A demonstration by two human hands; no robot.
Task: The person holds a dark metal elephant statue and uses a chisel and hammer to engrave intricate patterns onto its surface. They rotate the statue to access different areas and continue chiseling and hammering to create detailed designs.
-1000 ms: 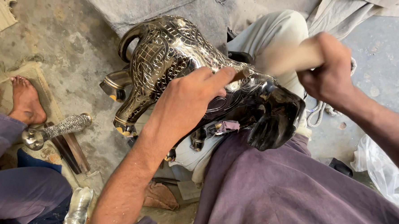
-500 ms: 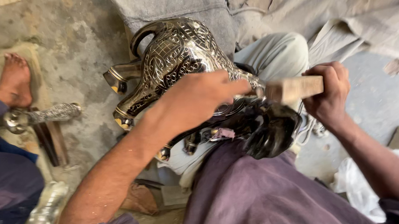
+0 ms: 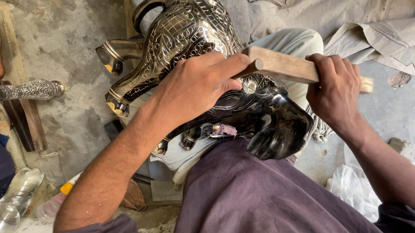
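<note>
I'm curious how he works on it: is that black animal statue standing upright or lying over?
Lying over. The statue rests across the lap, legs pointing sideways, steadied by the left hand.

Dark purple shirt (image 3: 248,198), sleeves pushed up, pale trousers (image 3: 293,43)

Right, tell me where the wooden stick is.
In the head view the wooden stick lies upper centre-right, gripped by the right hand, its near end against the left hand on the black engraved animal figure.
</note>
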